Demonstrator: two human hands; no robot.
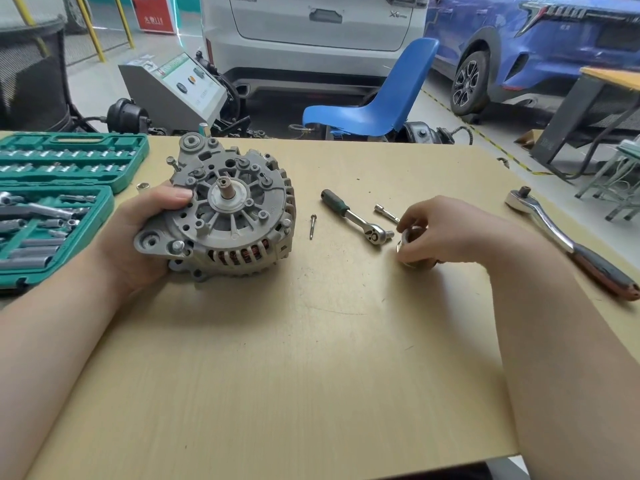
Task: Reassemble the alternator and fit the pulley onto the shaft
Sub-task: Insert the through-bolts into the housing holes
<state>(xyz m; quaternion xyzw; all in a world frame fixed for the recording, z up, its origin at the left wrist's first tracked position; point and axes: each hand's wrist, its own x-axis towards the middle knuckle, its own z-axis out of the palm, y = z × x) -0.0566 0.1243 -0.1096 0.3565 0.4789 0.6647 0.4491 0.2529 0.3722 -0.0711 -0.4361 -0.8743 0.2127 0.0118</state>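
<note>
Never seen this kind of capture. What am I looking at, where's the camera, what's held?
There is no robot here, only a person's bare hands, filmed by a camera worn on the head and looking down at a workbench. The left hand holds the alternator with its bare shaft facing the camera. The right hand closes around a metal part, probably the pulley, which is mostly hidden. On the bench lie a small ratchet, a loose bolt, an extension bar, a large ratchet and an open socket set.

alternator (228, 209): dull grey cast metal, rough-ish
pulley (410, 245): shiny metal
table (277, 358): matt pale wood
socket case (52, 202): green plastic
</note>
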